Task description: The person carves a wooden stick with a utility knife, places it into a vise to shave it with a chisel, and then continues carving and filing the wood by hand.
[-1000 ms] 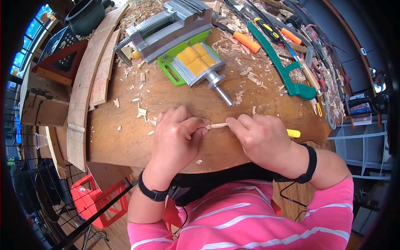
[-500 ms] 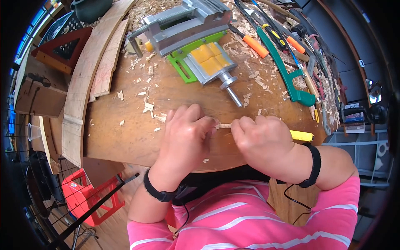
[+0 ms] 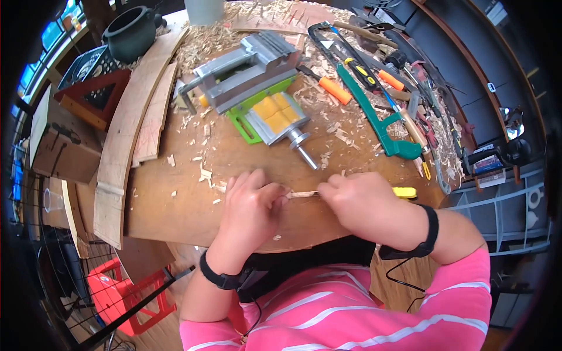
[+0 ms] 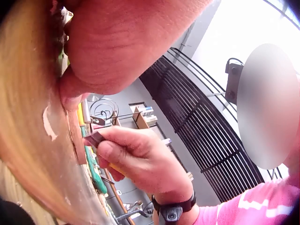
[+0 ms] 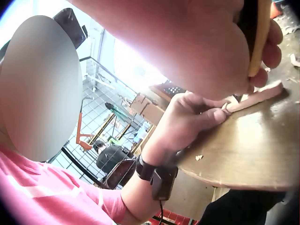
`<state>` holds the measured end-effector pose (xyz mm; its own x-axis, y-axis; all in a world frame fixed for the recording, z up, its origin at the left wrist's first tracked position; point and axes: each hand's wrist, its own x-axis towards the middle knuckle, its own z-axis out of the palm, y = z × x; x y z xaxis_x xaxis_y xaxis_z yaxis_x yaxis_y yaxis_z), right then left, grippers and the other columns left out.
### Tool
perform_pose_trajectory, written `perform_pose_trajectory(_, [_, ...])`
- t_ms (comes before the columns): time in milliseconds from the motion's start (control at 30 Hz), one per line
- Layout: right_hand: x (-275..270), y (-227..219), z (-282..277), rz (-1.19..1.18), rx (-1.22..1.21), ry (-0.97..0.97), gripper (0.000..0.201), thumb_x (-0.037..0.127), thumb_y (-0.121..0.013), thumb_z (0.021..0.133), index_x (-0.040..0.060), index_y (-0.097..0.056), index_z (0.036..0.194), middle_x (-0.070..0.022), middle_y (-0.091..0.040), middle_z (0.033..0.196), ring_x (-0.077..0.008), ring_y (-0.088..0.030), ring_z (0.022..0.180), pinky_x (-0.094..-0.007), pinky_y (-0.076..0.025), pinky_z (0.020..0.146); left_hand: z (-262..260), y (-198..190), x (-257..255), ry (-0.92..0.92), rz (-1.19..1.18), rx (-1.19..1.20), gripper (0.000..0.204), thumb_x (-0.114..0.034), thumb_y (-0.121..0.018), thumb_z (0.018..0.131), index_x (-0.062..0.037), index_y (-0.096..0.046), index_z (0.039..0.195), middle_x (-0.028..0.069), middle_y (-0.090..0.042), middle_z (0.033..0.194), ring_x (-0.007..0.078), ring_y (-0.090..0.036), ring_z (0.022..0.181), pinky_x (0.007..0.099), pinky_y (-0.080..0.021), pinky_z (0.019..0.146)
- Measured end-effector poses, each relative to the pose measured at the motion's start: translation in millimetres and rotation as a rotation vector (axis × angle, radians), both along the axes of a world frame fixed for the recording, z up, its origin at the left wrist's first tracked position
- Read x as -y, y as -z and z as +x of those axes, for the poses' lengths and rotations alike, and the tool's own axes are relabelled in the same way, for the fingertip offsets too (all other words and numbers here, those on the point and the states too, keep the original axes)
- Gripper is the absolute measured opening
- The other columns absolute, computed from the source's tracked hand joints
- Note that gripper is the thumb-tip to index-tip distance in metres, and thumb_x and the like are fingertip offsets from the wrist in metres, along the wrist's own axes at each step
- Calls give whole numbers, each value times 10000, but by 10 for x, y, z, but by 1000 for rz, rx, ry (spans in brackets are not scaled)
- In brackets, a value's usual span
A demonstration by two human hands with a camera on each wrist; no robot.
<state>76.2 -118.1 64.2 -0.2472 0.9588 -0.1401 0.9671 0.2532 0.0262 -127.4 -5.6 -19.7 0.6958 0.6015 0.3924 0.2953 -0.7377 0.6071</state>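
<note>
My left hand (image 3: 249, 205) pinches one end of a thin, pale wooden strip (image 3: 303, 194) between thumb and forefinger, low over the table's near edge. My right hand (image 3: 363, 205) grips a yellow-and-black knife (image 3: 405, 192), whose yellow end sticks out behind the hand. In the left wrist view the dark blade (image 4: 94, 138) pokes out past the right thumb, close beside the strip. The right wrist view shows the strip (image 5: 258, 97) lying along the tabletop, its far end beyond the left fingers. Part of the knife's handle is hidden inside the right palm.
A grey metal vise (image 3: 252, 70) and a green-framed one with yellow pads (image 3: 275, 114) stand ahead of the hands. A green-handled saw (image 3: 380, 126) and several tools lie at right among wood shavings. Long boards (image 3: 132, 134) line the left side.
The head view has shifted, bringing more of the table's far side into sight. My hands sit slightly farther apart than half a second ago, still holding the strip and the knife.
</note>
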Motion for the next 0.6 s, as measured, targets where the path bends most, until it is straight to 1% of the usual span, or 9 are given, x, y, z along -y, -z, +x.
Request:
perform_pose_trajectory(67, [125,-16,248,141,-176,184,203,131,-667,928,90,-736,1114,-107,-715,883,-331,-726,738,-440,-588,661,-18,7,1,4,-13,-14,149,-61,-808,754,-131,-787,884,58,-575,812,292,-608,859,428,-450,777])
perform_pose_trajectory(100, [126,67,449,131,-199,280,273,148,-655,974,100,-721,1235,-132,-712,959,-355,-720,805,-453,-590,721,-12,-5,5,-2,-7,-20,154,-49,-825,742,-119,-787,873,54,-607,813,287,-623,847,419,-457,775])
perform_pose_trajectory(133, [89,125,568,145,-202,288,273,148,-655,974,100,-721,1235,-132,-712,959,-355,-720,805,-453,-590,721,5,-20,5,-3,2,-22,160,-38,-841,729,-108,-787,863,50,-639,814,281,-639,835,410,-464,773])
perform_pose_trajectory(233, [24,263,789,296,-216,365,272,142,-617,972,47,-705,1211,-155,-695,1012,-359,-726,944,-474,-590,783,16,-6,8,13,4,-5,156,-24,-839,745,-101,-787,870,50,-674,849,279,-655,839,412,-467,783])
perform_pose_trajectory(367, [-245,469,911,291,-152,361,246,155,-631,979,19,-697,1172,-164,-692,1049,-371,-723,956,-481,-591,793,-12,-36,8,29,20,-37,158,-5,-832,767,-73,-791,904,73,-705,893,289,-681,874,415,-500,788])
perform_pose_trajectory(433, [-358,528,988,218,-147,391,377,239,-684,989,18,-651,1293,-181,-682,1108,-395,-690,1038,-498,-576,840,-31,-38,11,-8,-56,-33,166,9,-823,793,-41,-793,948,106,-716,928,313,-696,904,412,-536,788])
perform_pose_trajectory(467, [-393,525,1015,226,-146,393,377,239,-684,989,18,-651,1293,-181,-682,1108,-395,-690,1038,-498,-576,840,-38,-36,11,-5,-49,-31,166,9,-823,793,-41,-793,948,106,-716,928,313,-696,904,412,-536,788])
perform_pose_trajectory(533, [-460,488,1072,263,-115,373,372,328,-704,981,14,-675,1177,-193,-681,1110,-400,-679,1075,-505,-570,870,-36,-29,12,-51,2,10,164,-24,-839,788,-53,-801,945,109,-713,921,335,-696,836,438,-551,722])
perform_pose_trajectory(600, [-675,366,1181,304,-121,390,397,365,-700,982,9,-683,1157,-197,-679,1122,-404,-678,1083,-504,-570,883,-25,-34,10,-52,8,13,163,-25,-838,793,-55,-803,949,114,-713,921,337,-697,840,438,-554,733])
